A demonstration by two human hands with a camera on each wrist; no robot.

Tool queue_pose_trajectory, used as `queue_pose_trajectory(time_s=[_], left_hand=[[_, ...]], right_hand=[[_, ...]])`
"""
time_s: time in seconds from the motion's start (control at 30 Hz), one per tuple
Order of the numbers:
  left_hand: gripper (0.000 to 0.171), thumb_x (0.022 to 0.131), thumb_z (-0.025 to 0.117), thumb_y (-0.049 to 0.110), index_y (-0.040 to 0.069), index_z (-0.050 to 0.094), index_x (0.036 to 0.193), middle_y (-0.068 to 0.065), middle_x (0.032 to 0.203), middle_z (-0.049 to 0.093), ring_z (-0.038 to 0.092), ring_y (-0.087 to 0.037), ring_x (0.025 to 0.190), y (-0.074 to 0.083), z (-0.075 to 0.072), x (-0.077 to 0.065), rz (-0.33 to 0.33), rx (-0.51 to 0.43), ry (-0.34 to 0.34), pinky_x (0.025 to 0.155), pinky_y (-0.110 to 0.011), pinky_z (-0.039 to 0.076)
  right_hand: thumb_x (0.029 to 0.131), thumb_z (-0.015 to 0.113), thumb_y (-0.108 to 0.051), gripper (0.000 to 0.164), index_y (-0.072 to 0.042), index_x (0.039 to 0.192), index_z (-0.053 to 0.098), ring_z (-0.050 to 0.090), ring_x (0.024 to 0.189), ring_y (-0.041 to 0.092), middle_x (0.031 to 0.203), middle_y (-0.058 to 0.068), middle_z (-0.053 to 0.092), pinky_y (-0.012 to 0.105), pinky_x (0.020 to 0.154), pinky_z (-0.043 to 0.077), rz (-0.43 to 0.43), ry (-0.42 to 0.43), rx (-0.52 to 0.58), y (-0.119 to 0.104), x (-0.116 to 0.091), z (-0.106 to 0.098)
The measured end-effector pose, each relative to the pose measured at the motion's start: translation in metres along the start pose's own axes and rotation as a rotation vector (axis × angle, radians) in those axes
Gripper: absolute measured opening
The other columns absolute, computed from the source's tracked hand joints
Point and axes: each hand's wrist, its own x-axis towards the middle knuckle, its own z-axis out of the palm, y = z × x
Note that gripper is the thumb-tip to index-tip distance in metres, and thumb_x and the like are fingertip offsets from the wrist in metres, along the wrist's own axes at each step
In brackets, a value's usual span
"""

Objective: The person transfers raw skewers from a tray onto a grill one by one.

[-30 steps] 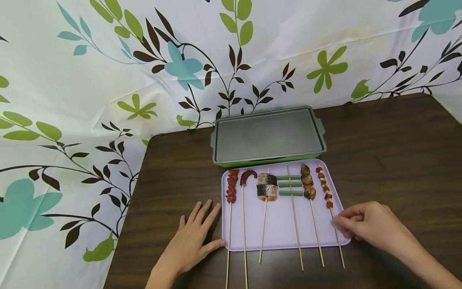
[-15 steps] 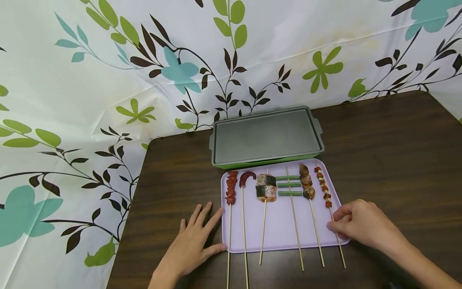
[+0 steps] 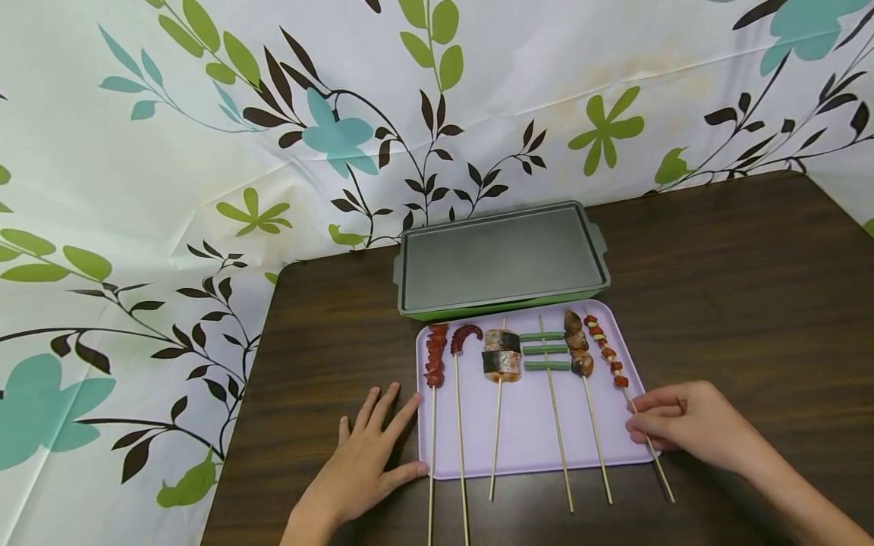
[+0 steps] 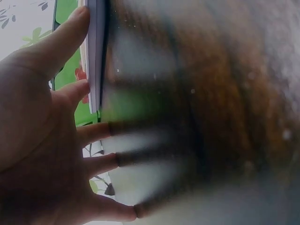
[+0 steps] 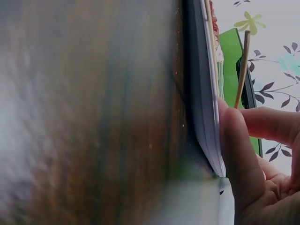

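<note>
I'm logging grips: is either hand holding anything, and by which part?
The right hand pinches the rightmost skewer by its bare stick, just below the food. The left hand holds nothing; its thumb touches the tray's edge.
</note>
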Motion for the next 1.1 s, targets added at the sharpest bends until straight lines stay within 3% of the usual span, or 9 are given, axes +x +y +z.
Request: queue_pose_trajectory(time_s=[0.2, 0.5, 0.7, 0.87, 1.1], left_hand=[[0.085, 0.08, 0.047, 0.075, 0.044, 0.012, 0.151, -0.004, 0.16, 0.01, 0.002, -0.036, 0.146, -0.001, 0.001, 0.001, -0.005, -0.002, -0.003, 0.096, -0.08, 0.013], [0.084, 0.081, 0.048, 0.074, 0.045, 0.011, 0.151, -0.004, 0.161, 0.009, 0.001, -0.036, 0.146, -0.001, 0.001, 0.001, -0.012, -0.018, -0.017, 0.096, -0.08, 0.011], [0.085, 0.08, 0.047, 0.075, 0.046, 0.011, 0.151, -0.003, 0.161, 0.008, 0.0, -0.035, 0.146, -0.001, 0.0, 0.0, -0.023, -0.025, -0.019, 0.096, -0.079, 0.01], [0.085, 0.08, 0.047, 0.075, 0.046, 0.011, 0.151, -0.003, 0.161, 0.008, 0.0, -0.035, 0.146, -0.001, -0.001, 0.0, -0.029, -0.028, -0.025, 0.096, -0.079, 0.01], [0.084, 0.08, 0.047, 0.075, 0.046, 0.012, 0.151, -0.004, 0.161, 0.009, 0.001, -0.037, 0.146, 0.0, -0.001, 0.0, -0.027, -0.038, -0.042, 0.096, -0.08, 0.009]], right_hand=[[0.093, 0.062, -0.013, 0.045, 0.024, 0.117, 0.052, 0.072, 0.084, 0.019, 0.094, 0.015, 0.073, 0.033, 0.067, 0.057, 0.02, -0.061, 0.124, 0.005, -0.004, -0.006], [0.096, 0.057, -0.008, 0.041, 0.024, 0.12, 0.049, 0.071, 0.086, 0.015, 0.097, 0.008, 0.073, 0.033, 0.066, 0.057, -0.027, -0.075, 0.115, 0.004, -0.018, -0.015], [0.096, 0.052, -0.001, 0.032, 0.022, 0.119, 0.051, 0.071, 0.088, 0.019, 0.099, 0.009, 0.073, 0.035, 0.066, 0.057, -0.136, -0.109, 0.125, -0.005, -0.022, -0.022], [0.095, 0.054, 0.001, 0.026, 0.014, 0.117, 0.058, 0.071, 0.087, 0.021, 0.098, 0.01, 0.073, 0.037, 0.066, 0.057, -0.206, -0.045, 0.109, -0.025, -0.014, -0.028], [0.091, 0.066, -0.011, 0.047, 0.018, 0.124, 0.051, 0.071, 0.087, 0.022, 0.096, 0.009, 0.073, 0.035, 0.07, 0.057, -0.102, 0.08, 0.099, -0.064, 0.018, -0.042]])
